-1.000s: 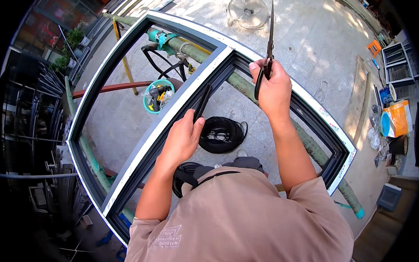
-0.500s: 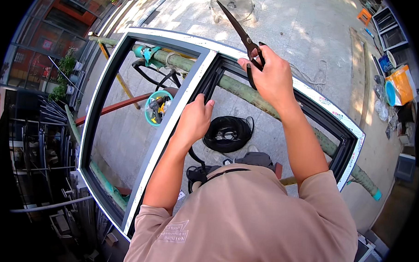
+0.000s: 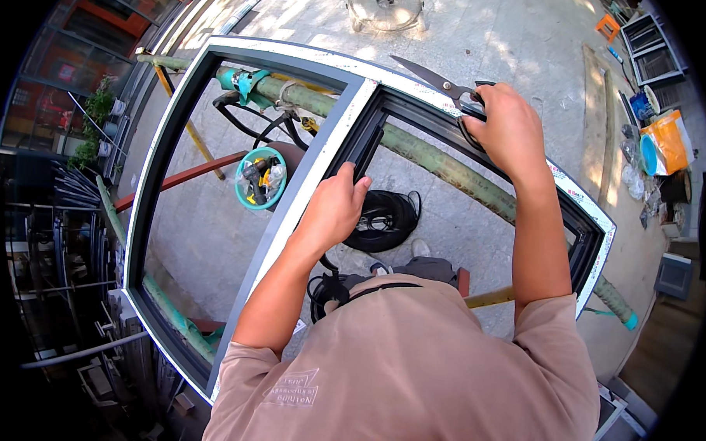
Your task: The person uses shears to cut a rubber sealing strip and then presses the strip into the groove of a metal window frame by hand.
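Observation:
A large two-pane window frame, white and dark grey without glass, lies flat in front of me. Along its middle bar, my left hand is closed around a black rubber strip, its upper end sticking out past the fingers. My right hand holds a pair of scissors by the dark handles over the far bar of the right opening. The blades point to the far left, touching nothing that I can make out. Through the right opening shows a coil of black strip on the floor.
Green poles support the frame. A teal basket of tools sits below the left opening, near a red bar. A floor fan stands beyond the frame. Bags and an orange sack lie at the right; metal profiles crowd the left.
My right hand has moved right and nearer with the scissors, whose blades have swung lower toward the left. My left hand stays on the strip by the middle bar.

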A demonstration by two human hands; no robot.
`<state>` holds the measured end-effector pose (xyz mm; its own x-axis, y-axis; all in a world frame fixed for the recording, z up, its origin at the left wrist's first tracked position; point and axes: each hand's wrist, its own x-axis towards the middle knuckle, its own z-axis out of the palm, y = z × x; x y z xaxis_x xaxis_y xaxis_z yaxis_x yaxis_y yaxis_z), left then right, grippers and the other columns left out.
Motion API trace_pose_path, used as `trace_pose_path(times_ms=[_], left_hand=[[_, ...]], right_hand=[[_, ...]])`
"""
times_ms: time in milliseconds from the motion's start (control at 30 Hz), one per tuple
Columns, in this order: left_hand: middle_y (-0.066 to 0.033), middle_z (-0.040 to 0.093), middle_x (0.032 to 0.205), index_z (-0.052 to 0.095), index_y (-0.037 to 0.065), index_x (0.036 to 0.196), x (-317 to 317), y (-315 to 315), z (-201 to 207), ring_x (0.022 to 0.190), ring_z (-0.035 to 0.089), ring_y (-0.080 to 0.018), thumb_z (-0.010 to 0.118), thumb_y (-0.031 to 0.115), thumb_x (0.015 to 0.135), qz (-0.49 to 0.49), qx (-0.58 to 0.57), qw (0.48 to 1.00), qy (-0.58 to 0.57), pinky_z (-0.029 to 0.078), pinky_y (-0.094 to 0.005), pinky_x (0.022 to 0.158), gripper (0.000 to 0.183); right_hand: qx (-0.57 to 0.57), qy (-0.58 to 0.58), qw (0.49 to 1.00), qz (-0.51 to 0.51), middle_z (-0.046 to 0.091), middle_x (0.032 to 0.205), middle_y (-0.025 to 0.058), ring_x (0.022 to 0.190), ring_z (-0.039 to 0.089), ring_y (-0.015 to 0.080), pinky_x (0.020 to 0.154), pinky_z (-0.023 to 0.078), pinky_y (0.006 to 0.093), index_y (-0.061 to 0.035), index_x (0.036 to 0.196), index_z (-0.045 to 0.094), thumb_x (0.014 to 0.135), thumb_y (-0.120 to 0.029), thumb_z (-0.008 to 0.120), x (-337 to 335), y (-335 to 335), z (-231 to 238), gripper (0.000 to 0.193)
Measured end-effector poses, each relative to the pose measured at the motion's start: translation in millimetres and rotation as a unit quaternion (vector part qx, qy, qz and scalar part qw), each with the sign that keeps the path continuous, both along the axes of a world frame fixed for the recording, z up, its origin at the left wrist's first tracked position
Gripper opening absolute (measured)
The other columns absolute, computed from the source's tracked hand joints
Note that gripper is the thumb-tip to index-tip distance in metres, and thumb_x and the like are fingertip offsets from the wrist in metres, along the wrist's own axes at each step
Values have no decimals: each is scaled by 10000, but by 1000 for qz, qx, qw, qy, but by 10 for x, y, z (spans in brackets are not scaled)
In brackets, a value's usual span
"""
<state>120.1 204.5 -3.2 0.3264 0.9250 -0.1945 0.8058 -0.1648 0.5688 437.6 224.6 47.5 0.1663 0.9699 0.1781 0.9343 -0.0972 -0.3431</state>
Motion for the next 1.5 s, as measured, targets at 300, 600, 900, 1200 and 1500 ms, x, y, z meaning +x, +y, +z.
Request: trace_pose_path(times_ms=[300, 600, 900, 1200, 1500], left_hand=[[-384, 753, 988, 607, -85, 1331, -11, -15, 22, 1011, 736, -592, 612, 328, 1204, -7, -38, 999, -14, 553, -630, 843, 432], [-391, 747, 986, 604, -93, 1350, -31, -96, 19, 1024, 733, -596, 614, 342, 1202, -9, -73, 997, -12, 558, -621, 867, 460], [-345, 723, 972, 617, -123, 1400, -221, -164, -112, 913, 718, -546, 611, 303, 1215, -20, -38, 999, -14, 564, -539, 812, 465], [-12, 552, 809, 673, -25, 1283, -211, -168, -166, 704, 525, -123, 568, 311, 1250, -62, -62, 993, -84, 457, -335, 633, 354], [-218, 689, 864, 627, -113, 1388, -212, 16, -57, 791, 675, -338, 580, 308, 1240, -47, -92, 994, -35, 546, -481, 766, 449]], right_hand=[[-45, -18, 999, 9, 780, 1194, 184, 1162, 759, 415, 1020, 603, 534, -54, 1160, 843, 924, -268, 920, 0, 48, -38, 328], [-31, 50, 998, 39, 766, 1230, 199, 1232, 729, 412, 1093, 564, 504, -21, 1255, 820, 963, -289, 904, 72, 131, -161, 405], [-3, -15, 999, 41, 741, 1283, 216, 1253, 714, 436, 1095, 562, 508, 4, 1311, 746, 1023, -325, 853, 252, -122, 49, 450], [-50, -59, 968, -238, 746, 1236, 222, 1209, 720, 432, 1040, 570, 512, 7, 1241, 756, 987, -259, 880, 1522, -1972, 401, 388], [-64, -39, 949, -306, 755, 1211, 202, 1172, 720, 431, 1021, 566, 520, -10, 1227, 757, 944, -215, 914, 1578, -2618, -107, 383]])
